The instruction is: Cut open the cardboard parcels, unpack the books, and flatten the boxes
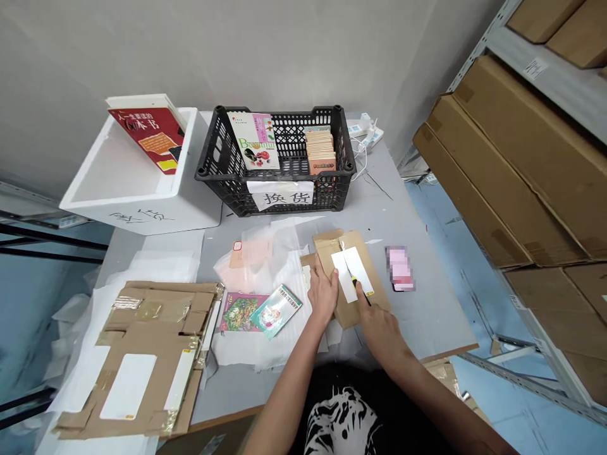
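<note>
A flat cardboard package (349, 248) with a white label lies near the middle of the grey table. My left hand (324, 292) grips its left edge, thumb on top. In my right hand (380, 327) is a utility knife (355, 282) with a dark and yellow handle. The blade rests over the label, where a thin dark line runs up from its tip. Left of the package, a teal booklet (276, 311) overlaps a purple booklet (241, 311) on white wrapping sheets. To the right lies a phone (399, 268) with a blurred pink screen.
Flattened cardboard (156, 328) is piled at the table's left. Behind stand a white foam box (190, 189) holding books and a black plastic crate (279, 114) with booklets. Power strips (372, 137) lie at the back right. Shelving (564, 69) with cartons (516, 170) borders the right side.
</note>
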`<action>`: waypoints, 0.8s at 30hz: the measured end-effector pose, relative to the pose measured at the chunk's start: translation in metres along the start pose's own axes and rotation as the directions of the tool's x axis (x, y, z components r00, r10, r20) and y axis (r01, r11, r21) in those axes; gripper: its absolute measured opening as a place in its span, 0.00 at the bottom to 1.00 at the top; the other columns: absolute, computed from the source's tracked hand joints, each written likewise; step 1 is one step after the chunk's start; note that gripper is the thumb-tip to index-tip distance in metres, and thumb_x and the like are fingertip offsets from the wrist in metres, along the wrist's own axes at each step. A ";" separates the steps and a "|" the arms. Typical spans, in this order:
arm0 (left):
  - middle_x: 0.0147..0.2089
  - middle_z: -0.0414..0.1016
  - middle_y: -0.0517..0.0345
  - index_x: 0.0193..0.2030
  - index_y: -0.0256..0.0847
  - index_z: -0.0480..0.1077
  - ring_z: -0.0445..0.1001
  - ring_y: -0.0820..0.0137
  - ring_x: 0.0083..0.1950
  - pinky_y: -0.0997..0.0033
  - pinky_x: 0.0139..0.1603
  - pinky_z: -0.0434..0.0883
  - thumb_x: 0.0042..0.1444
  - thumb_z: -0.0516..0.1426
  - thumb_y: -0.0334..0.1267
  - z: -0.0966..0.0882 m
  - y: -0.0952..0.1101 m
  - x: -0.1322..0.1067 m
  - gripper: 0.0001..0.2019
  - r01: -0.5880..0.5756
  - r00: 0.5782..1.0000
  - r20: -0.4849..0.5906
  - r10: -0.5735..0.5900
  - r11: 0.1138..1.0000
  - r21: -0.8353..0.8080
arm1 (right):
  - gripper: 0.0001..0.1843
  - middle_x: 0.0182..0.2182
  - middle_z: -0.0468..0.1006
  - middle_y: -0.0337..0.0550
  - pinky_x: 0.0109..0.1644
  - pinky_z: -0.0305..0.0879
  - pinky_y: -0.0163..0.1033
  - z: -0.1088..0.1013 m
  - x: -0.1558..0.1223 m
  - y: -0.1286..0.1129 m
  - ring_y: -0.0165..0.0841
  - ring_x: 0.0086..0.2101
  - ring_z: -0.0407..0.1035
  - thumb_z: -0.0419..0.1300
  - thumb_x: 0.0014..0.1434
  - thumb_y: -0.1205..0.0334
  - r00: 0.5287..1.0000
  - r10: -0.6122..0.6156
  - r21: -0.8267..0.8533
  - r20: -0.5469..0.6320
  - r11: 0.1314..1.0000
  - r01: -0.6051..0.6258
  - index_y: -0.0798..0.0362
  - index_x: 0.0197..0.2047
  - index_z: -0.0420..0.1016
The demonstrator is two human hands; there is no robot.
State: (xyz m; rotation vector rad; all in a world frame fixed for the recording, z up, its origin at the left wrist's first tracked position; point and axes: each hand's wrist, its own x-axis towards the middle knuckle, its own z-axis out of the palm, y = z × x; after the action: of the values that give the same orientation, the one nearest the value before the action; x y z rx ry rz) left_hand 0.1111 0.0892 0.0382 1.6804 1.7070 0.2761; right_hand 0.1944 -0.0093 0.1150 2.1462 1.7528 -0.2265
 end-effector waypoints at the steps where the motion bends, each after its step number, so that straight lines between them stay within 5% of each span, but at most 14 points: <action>1: 0.61 0.61 0.43 0.71 0.47 0.36 0.68 0.55 0.57 0.58 0.47 0.70 0.63 0.41 0.53 0.000 0.000 0.000 0.33 0.004 1.000 -0.001 -0.004 1.000 0.002 | 0.36 0.25 0.76 0.46 0.27 0.65 0.32 0.001 -0.007 0.001 0.34 0.26 0.74 0.49 0.56 0.79 1.000 0.000 -0.007 -0.009 1.000 0.000 0.57 0.68 0.53; 10: 0.61 0.61 0.41 0.71 0.44 0.35 0.69 0.54 0.57 0.58 0.45 0.70 0.63 0.41 0.52 0.001 0.002 0.001 0.33 0.017 1.000 -0.013 -0.017 1.000 0.021 | 0.40 0.18 0.72 0.36 0.23 0.63 0.31 0.026 -0.078 0.019 0.31 0.19 0.70 0.54 0.49 0.81 0.995 -0.060 -0.106 -0.082 0.993 0.052 0.57 0.65 0.56; 16: 0.63 0.59 0.40 0.71 0.43 0.37 0.68 0.52 0.58 0.55 0.48 0.70 0.63 0.40 0.52 0.003 0.003 0.002 0.32 0.028 0.999 -0.018 -0.028 0.999 0.033 | 0.41 0.20 0.73 0.37 0.22 0.60 0.32 0.034 -0.090 0.023 0.32 0.20 0.71 0.53 0.50 0.81 0.998 -0.040 -0.063 -0.043 0.997 0.037 0.53 0.67 0.53; 21: 0.64 0.57 0.37 0.70 0.37 0.39 0.62 0.51 0.63 0.53 0.53 0.68 0.63 0.41 0.51 -0.001 0.004 0.004 0.33 0.005 0.999 -0.040 -0.002 0.998 0.058 | 0.34 0.24 0.77 0.40 0.23 0.61 0.34 0.035 -0.098 0.051 0.35 0.22 0.73 0.50 0.58 0.73 0.999 -0.009 0.245 -0.039 0.969 0.018 0.48 0.67 0.52; 24: 0.67 0.51 0.31 0.69 0.29 0.42 0.54 0.49 0.67 0.49 0.59 0.62 0.60 0.47 0.49 -0.014 0.007 0.017 0.36 -0.093 0.990 -0.090 0.112 0.978 0.186 | 0.27 0.23 0.77 0.42 0.23 0.64 0.37 0.033 -0.107 0.074 0.38 0.22 0.73 0.45 0.65 0.58 0.989 0.148 0.564 -0.016 0.818 -0.114 0.52 0.66 0.52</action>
State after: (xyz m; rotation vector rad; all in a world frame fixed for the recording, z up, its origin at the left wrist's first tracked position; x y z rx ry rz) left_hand 0.1099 0.1105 0.0473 1.9201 1.7655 0.2636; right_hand 0.2459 -0.1319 0.1346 2.6925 1.7063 -0.7344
